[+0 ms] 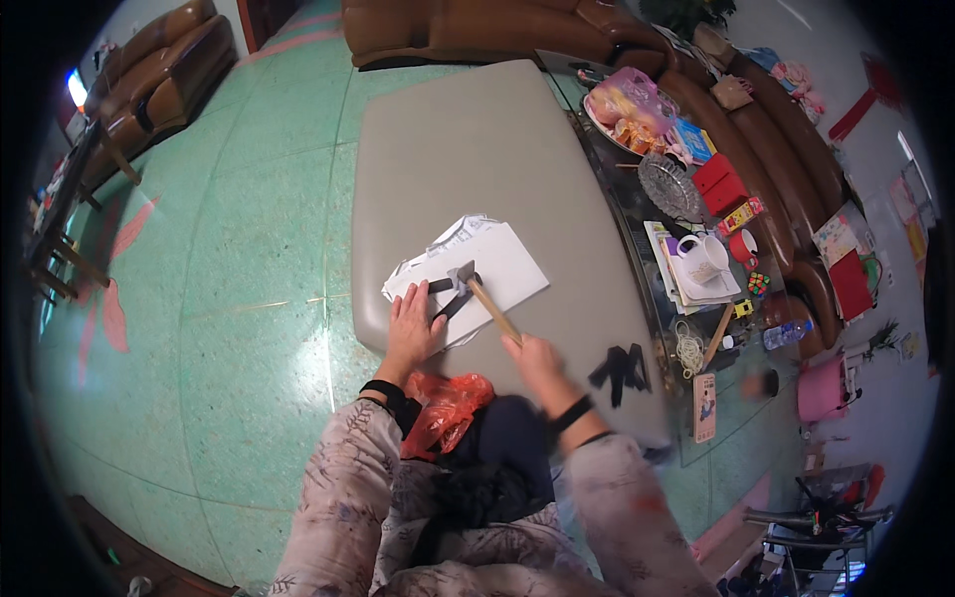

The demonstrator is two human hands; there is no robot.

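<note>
My right hand (537,360) is wrapped round the wooden handle of a hammer (494,310). The hammer's metal head rests over black straps (454,304) on a stack of white paper (512,267). My left hand (410,323) lies low over the stack's near left side, its fingers holding the straps down at their left ends. Whatever sits directly beneath the hammer head is hidden. More black straps (619,373) lie to the right of my right hand, on the same beige padded bench (468,139).
A red plastic bag (445,408) sits by my lap. Along the right runs a glass table (637,214) with a glass bowl (668,187), a white mug (702,259), string (688,348), a phone (704,408) and a water bottle (787,334). Brown sofas (468,35) stand beyond.
</note>
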